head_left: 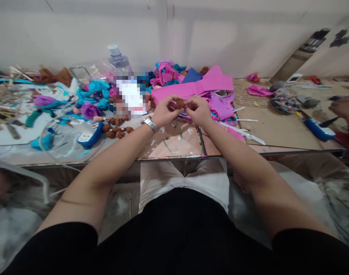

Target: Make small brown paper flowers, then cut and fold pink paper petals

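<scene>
Nearly closed, left hand (165, 110) and right hand (199, 110) are pinching one brown rosette (179, 104); one bottle (119, 62) is standing beyond.

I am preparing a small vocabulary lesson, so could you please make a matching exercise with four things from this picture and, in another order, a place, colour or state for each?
1. Brown rosette
2. Wristwatch
3. Plastic bottle
4. Long sheet

A. bright pink
B. white-capped, standing
C. held between the left hand and the right hand
D. silvery, worn

Pairs: 1-C, 2-D, 3-B, 4-A
</scene>
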Available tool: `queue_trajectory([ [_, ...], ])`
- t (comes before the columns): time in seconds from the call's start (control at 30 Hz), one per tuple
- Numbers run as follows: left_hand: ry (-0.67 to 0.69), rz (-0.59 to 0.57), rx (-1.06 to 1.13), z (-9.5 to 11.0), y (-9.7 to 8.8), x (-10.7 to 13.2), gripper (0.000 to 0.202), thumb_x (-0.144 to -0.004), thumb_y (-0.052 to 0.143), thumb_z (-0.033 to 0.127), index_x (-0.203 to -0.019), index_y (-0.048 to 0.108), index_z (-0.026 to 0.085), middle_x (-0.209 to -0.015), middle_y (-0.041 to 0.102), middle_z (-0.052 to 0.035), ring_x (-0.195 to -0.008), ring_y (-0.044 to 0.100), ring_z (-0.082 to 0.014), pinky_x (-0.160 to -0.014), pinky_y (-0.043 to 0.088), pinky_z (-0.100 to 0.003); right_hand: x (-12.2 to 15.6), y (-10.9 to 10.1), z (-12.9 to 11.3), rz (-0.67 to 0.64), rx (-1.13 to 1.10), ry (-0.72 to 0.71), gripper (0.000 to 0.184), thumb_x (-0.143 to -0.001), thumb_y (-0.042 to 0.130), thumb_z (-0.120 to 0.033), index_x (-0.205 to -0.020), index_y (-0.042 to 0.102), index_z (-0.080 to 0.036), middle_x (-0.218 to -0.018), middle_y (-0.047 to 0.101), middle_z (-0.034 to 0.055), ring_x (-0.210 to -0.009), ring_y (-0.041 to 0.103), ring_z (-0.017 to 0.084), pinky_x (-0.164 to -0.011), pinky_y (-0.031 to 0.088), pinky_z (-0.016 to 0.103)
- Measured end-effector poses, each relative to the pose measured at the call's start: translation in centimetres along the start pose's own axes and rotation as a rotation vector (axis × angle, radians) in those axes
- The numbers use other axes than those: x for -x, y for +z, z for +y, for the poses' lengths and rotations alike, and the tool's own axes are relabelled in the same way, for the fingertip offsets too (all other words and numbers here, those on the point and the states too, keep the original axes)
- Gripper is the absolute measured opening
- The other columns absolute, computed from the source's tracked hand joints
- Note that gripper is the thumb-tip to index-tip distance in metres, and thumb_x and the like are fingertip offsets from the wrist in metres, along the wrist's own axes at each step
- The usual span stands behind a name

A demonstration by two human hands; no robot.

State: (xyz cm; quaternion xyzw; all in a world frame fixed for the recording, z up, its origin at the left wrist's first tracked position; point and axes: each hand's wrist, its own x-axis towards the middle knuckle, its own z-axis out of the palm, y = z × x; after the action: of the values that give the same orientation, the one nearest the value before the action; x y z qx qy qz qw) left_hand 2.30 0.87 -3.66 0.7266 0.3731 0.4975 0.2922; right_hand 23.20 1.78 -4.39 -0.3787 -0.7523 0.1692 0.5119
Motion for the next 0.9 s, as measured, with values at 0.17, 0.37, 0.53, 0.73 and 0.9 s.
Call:
queue_trajectory([
  [0.17, 0.021, 0.018, -0.009, -0.1, 0.0, 0.0, 0.056, -0.080, 0.094, 0.052, -0.120, 0.068, 0.023, -0.116, 0.079, -0.0110, -0.094, 0.073, -0.0222, -0.082, 0.060, -0.036, 0.0, -0.1, -0.1, -0.010, -0.024, -0.013, 0.028, -0.091, 0.081, -0.050, -0.088, 0.079, -0.022, -0.089, 0.073, 0.0059, -0.077, 0.059, 0.021, -0.078, 0.046, 0.038],
  [0.37, 0.048, 0.018, -0.020, -0.6, -0.1, 0.0, 0.044, -0.087, 0.088, 0.050, -0.116, 0.069, 0.023, -0.105, 0.079, -0.0091, -0.089, 0.075, -0.0240, -0.083, 0.063, -0.041, 0.0, 0.0, 0.1, -0.023, -0.033, 0.029, 0.045, -0.091, 0.083, -0.066, -0.091, 0.076, -0.022, -0.086, 0.069, 0.0040, -0.073, 0.054, 0.018, -0.074, 0.046, 0.037],
  [0.53, 0.043, 0.065, -0.050, -0.8, -0.3, -0.3, 0.046, -0.089, 0.087, 0.059, -0.113, 0.071, 0.023, -0.102, 0.080, -0.0095, -0.090, 0.075, -0.0254, -0.083, 0.062, -0.040, 0.3, 0.1, -0.1, -0.058, -0.142, 0.081, 0.062, -0.085, 0.087, -0.073, -0.122, 0.074, -0.025, -0.103, 0.070, 0.0045, -0.068, 0.052, 0.015, -0.061, 0.043, 0.032],
  [0.73, 0.060, 0.064, -0.060, -1.2, -0.4, -0.4, 0.049, -0.086, 0.089, 0.058, -0.116, 0.071, 0.024, -0.109, 0.081, -0.0097, -0.083, 0.074, -0.0225, -0.078, 0.061, -0.039, 0.4, -0.3, -0.8, -0.155, -0.144, 0.050, 0.069, -0.084, 0.090, -0.069, -0.138, 0.073, -0.029, -0.110, 0.071, 0.0055, -0.068, 0.052, 0.015, -0.061, 0.046, 0.032],
  [0.9, 0.061, 0.066, -0.029, -1.5, -0.3, -0.5, 0.046, -0.085, 0.092, 0.049, -0.117, 0.071, 0.023, -0.108, 0.081, -0.0094, -0.086, 0.076, -0.0220, -0.078, 0.063, -0.037, 0.4, -0.1, -0.7, -0.160, -0.111, 0.031, 0.069, -0.088, 0.083, -0.079, -0.131, 0.079, -0.026, -0.110, 0.074, 0.0076, -0.069, 0.055, 0.017, -0.064, 0.048, 0.035],
])
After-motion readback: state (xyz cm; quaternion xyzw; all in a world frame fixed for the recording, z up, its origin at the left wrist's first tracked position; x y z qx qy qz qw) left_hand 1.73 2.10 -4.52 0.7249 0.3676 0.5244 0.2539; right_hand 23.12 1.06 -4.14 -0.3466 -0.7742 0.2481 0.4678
